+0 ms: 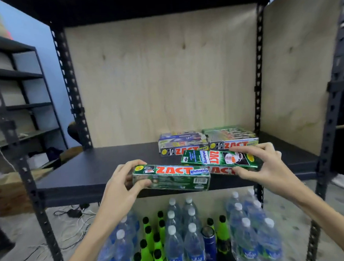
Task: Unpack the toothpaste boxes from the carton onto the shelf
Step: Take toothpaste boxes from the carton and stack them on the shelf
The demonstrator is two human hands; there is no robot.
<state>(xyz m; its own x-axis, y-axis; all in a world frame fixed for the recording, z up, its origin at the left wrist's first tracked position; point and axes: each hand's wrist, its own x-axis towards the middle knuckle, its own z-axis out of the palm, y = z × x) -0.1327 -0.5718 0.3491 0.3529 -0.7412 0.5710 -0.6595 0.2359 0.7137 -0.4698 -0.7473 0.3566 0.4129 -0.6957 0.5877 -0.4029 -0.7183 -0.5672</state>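
Toothpaste boxes (171, 177) (220, 161) fill both hands: left hand (121, 182) and right hand (259, 165) each grip one. Stacked boxes (207, 141) sit behind on the shelf (88, 173); water bottles (183, 241) below blur.

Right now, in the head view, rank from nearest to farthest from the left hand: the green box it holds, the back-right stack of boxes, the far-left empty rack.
1. Green ZACT Whitening toothpaste box, in its grip.
2. Back-right stack of boxes, on the shelf.
3. Far-left dark metal rack, across the room.

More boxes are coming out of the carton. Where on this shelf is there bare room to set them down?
The shelf board lies bare across its left half, from the left post to the left hand. A narrow strip stays free at the far right. The back right is crowded with stacked boxes; both hands hold boxes in front.
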